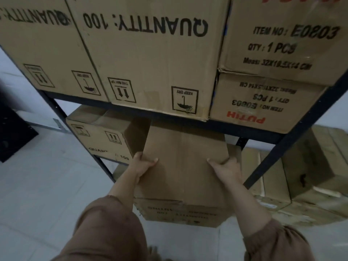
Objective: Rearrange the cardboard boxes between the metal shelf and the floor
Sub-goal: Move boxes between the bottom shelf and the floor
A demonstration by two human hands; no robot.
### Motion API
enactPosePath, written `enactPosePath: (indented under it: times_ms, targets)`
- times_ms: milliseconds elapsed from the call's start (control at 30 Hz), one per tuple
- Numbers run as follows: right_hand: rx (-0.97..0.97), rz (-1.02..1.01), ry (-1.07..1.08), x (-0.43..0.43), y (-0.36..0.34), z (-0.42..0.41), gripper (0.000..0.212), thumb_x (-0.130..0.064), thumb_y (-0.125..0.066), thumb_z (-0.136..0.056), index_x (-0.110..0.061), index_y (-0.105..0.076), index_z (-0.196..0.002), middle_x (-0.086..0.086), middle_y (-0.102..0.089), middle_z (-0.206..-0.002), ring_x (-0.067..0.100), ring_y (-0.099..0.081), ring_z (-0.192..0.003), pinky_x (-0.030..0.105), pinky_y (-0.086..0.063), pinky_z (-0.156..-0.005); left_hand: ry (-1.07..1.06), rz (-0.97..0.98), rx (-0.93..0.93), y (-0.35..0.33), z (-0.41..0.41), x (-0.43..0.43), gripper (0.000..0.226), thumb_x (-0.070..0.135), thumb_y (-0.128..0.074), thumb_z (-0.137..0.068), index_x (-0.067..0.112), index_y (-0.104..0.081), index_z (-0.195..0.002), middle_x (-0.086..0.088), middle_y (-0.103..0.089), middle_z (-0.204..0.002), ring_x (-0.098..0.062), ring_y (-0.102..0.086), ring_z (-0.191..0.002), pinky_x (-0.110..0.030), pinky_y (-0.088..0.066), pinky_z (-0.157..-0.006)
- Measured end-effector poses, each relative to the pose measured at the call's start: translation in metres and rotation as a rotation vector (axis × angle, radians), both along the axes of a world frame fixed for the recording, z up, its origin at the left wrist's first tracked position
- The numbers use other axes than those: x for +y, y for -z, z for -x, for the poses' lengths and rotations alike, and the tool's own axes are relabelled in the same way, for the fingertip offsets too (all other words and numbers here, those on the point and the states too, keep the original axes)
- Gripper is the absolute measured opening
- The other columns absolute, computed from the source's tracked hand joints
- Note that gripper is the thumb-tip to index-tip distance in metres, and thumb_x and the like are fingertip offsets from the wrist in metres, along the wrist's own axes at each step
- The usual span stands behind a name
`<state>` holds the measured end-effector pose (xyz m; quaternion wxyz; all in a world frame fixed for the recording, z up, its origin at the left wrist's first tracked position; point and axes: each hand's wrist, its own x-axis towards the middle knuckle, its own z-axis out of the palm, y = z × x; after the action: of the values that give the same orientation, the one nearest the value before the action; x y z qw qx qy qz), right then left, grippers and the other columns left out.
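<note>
Left to right: a smaller box [99, 136] sits at the left end of the lower tier of the metal shelf [75, 100]. Beside it, the left hand [145, 162] grasps the left edge of the plain cardboard box [184, 176], which juts from under the shelf's upper tier, out over the floor [47, 185]. The right hand [224, 166] grasps its right edge. Right of the shelf, further boxes [310, 176] lie stacked.

2 arms outstretched; left grip [145, 163], right grip [225, 165] clasp box [184, 172], thumbs on top.
</note>
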<state>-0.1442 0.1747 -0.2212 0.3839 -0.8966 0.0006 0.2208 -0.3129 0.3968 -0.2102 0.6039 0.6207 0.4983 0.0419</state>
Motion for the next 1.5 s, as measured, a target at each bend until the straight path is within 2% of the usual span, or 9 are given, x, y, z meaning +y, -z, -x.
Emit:
enactPosePath:
  times_ms: [133, 267, 400, 600, 700, 833, 1033, 1200, 1500]
  targets:
    - [0.016, 0.053, 0.02, 0.04, 0.007, -0.01, 0.092, -0.059, -0.071, -0.081, -0.006, -0.033, -0.146, 0.017, -0.036, -0.148, 0.038, -0.047, -0.126, 0.04, -0.045, -0.09, 0.061, -0.075, 0.0, 0.013, -0.017, 0.045, 0.079, 0.037, -0.075, -0.085, 0.021, -0.033, -0.15, -0.009, -0.048, -0.143, -0.033, -0.049, -0.126, -0.047, -0.041, -0.106]
    - [0.023, 0.051, 0.107, 0.084, 0.007, -0.025, 0.088, -0.06, -0.076, -0.074, -0.007, -0.045, -0.137, 0.016, -0.049, -0.14, 0.037, -0.053, -0.122, 0.047, -0.049, -0.097, 0.129, -0.473, 0.041, 0.018, -0.043, 0.072, 0.06, 0.034, -0.069, -0.09, 0.016, -0.043, -0.141, -0.01, -0.049, -0.139, -0.034, -0.049, -0.126, -0.043, -0.041, -0.104]
    - [-0.021, 0.055, 0.153, 0.128, 0.006, -0.033, 0.08, -0.057, -0.073, -0.079, -0.005, -0.051, -0.135, 0.017, -0.055, -0.134, 0.034, -0.056, -0.119, 0.038, -0.049, -0.091, 0.441, -0.886, 0.027, 0.028, -0.047, 0.078, 0.066, 0.054, -0.058, -0.091, 0.024, -0.04, -0.147, -0.002, -0.023, -0.159, -0.026, -0.015, -0.149, -0.045, -0.022, -0.121]
    - [-0.134, 0.097, 0.199, 0.169, 0.001, -0.03, 0.083, -0.049, -0.065, -0.089, -0.01, -0.029, -0.152, 0.014, -0.038, -0.152, 0.031, -0.039, -0.137, 0.036, -0.037, -0.107, 1.042, -0.909, 0.184, 0.03, -0.052, 0.111, 0.139, 0.104, -0.03, -0.045, 0.028, -0.001, -0.158, 0.003, 0.013, -0.165, -0.014, 0.02, -0.149, -0.044, 0.011, -0.122]
    - [-0.117, 0.12, 0.203, 0.171, 0.003, -0.027, 0.079, -0.053, -0.062, -0.09, -0.008, -0.036, -0.15, 0.016, -0.044, -0.147, 0.032, -0.046, -0.131, 0.036, -0.043, -0.101, 1.17, -0.936, 0.261, 0.03, -0.063, 0.13, 0.14, 0.092, -0.058, -0.054, 0.03, 0.015, -0.155, 0.004, 0.026, -0.161, -0.014, 0.029, -0.146, -0.046, 0.014, -0.121]
    - [-0.056, 0.085, 0.262, 0.164, 0.008, -0.013, 0.075, -0.057, -0.062, -0.088, -0.006, -0.042, -0.14, 0.017, -0.055, -0.134, 0.035, -0.056, -0.119, 0.04, -0.051, -0.089, 1.176, -0.936, 0.259, 0.029, -0.076, 0.136, 0.141, 0.085, -0.069, -0.053, 0.031, 0.01, -0.156, 0.001, 0.012, -0.165, -0.018, 0.018, -0.15, -0.046, 0.013, -0.121]
    - [0.117, -0.014, 0.317, 0.152, 0.022, 0.006, 0.104, -0.068, -0.07, -0.073, -0.024, -0.02, -0.152, 0.013, -0.044, -0.146, 0.036, -0.048, -0.129, 0.044, -0.046, -0.102, 1.15, -0.905, 0.282, 0.02, -0.095, 0.142, 0.135, 0.079, -0.075, -0.053, 0.03, -0.004, -0.156, 0.0, -0.006, -0.164, -0.022, 0.001, -0.151, -0.047, 0.008, -0.122]
    - [-0.003, -0.135, 0.377, 0.158, 0.023, 0.002, 0.098, -0.058, -0.08, -0.07, -0.014, -0.035, -0.145, 0.014, -0.051, -0.14, 0.033, -0.052, -0.126, 0.041, -0.049, -0.1, 1.144, -0.909, 0.332, 0.017, -0.103, 0.141, 0.13, 0.081, -0.07, -0.057, 0.03, -0.003, -0.156, 0.0, -0.008, -0.165, -0.022, -0.005, -0.151, -0.043, 0.002, -0.122]
    - [-0.059, -0.106, 0.385, 0.165, 0.019, 0.001, 0.102, -0.056, -0.079, -0.073, -0.013, -0.03, -0.151, 0.015, -0.041, -0.146, 0.034, -0.046, -0.13, 0.038, -0.044, -0.099, 1.154, -0.94, 0.403, 0.014, -0.107, 0.14, 0.13, 0.084, -0.065, -0.06, 0.027, 0.0, -0.157, -0.002, -0.008, -0.165, -0.023, -0.007, -0.151, -0.041, -0.003, -0.121]
